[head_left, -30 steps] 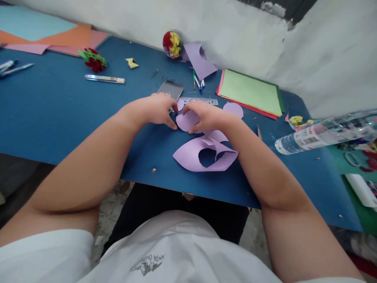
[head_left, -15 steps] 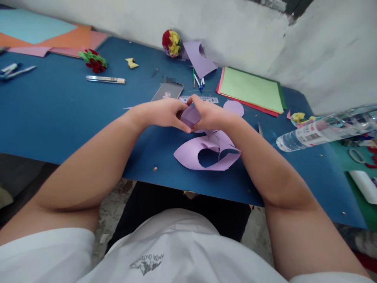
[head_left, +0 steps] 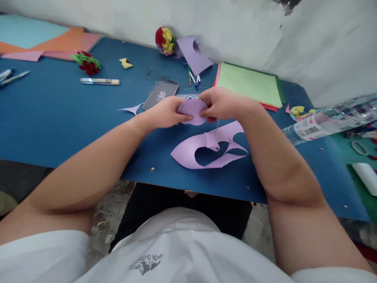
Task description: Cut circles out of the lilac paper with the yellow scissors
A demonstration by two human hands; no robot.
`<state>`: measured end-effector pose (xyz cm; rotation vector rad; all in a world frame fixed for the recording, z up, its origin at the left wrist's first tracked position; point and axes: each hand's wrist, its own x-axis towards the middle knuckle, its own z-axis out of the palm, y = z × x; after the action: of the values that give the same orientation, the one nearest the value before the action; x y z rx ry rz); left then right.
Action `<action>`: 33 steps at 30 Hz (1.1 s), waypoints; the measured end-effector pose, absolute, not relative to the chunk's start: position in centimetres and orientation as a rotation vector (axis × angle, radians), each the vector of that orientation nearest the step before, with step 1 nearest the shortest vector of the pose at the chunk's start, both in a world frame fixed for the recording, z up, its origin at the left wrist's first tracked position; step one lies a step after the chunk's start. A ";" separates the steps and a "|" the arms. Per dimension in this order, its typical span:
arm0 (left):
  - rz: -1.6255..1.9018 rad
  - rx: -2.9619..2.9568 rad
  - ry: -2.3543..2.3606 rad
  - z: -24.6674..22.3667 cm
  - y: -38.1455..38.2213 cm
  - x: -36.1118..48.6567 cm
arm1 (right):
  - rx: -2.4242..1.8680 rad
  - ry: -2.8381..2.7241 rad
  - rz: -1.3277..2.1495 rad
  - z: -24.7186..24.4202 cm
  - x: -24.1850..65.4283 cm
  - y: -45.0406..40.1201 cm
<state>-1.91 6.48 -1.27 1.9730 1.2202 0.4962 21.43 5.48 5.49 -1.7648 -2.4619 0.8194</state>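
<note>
Between both hands is a round piece of purple paper (head_left: 193,110), held just above the blue table. My left hand (head_left: 167,112) is closed on its left edge, thumb across the front. At the opposite edge, my right hand (head_left: 219,104) pinches the paper between thumb and fingers. Whether one disc or several are stacked there, I cannot tell. Nearer to me lies a purple paper offcut (head_left: 184,151) with large round holes, partly hidden by my right forearm. A thin purple scrap (head_left: 134,109) rests by my left wrist.
Behind my hands lie a phone (head_left: 161,94) and a ruler (head_left: 188,96). Green paper (head_left: 250,84) tops a stack at the back right. A water bottle (head_left: 312,125) is at the right. A craft knife (head_left: 100,81) and a red-green paper flower (head_left: 87,63) are at the left.
My hands have moved slightly apart, and the round purple paper now faces up flatter between them. The offcut below shows more of its right side. The view has shifted a little.
</note>
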 end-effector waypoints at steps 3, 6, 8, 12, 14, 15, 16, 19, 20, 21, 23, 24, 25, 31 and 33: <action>0.630 1.820 1.202 -1.4 6.5 -1.9 | -1.719 -2.358 0.796 6.1 21.5 5.3; 0.720 1.733 1.182 -1.7 6.6 -2.1 | -1.674 -2.313 0.772 6.1 22.0 5.5; 0.754 1.705 1.166 -1.9 6.8 -2.3 | -1.659 -2.304 0.798 5.9 22.4 5.9; 0.821 1.653 1.100 -2.4 7.0 -2.5 | -1.626 -2.299 0.845 5.7 23.2 6.5; 0.863 1.613 1.042 -2.6 6.9 -2.5 | -1.643 -2.276 0.866 5.7 23.2 6.5; 0.878 1.595 1.015 -2.6 6.9 -2.4 | -1.651 -2.264 0.877 5.7 23.2 6.4; 0.887 1.581 0.994 -2.7 6.9 -2.4 | -1.653 -2.255 0.885 5.8 23.1 6.3; 0.884 1.560 0.974 -2.7 6.6 -2.2 | -1.623 -2.245 0.881 6.0 22.7 5.9; 0.874 1.553 0.971 -2.6 6.5 -2.1 | -1.610 -2.246 0.867 6.1 22.7 5.7; 0.862 1.542 0.965 -2.5 6.4 -2.0 | -1.600 -2.243 0.847 6.2 22.6 5.6; 0.818 1.512 0.953 -2.2 6.1 -1.8 | -1.601 -2.236 0.793 6.7 22.8 5.5; 0.792 1.493 0.956 -2.0 5.9 -1.7 | -1.621 -2.233 0.754 7.0 23.1 5.4; 0.766 1.473 0.972 -1.8 5.8 -1.7 | -1.660 -2.235 0.701 7.3 23.4 5.4; 0.664 1.463 1.163 -1.3 5.5 -1.8 | -2.109 -2.163 0.354 7.6 26.7 6.7; 0.635 1.502 1.180 -1.2 5.5 -1.8 | -2.245 -2.132 0.278 6.6 27.5 7.5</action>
<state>-1.81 5.51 -1.25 1.5016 1.1796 0.6346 27.52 7.48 6.64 -2.2454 -2.1320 0.2776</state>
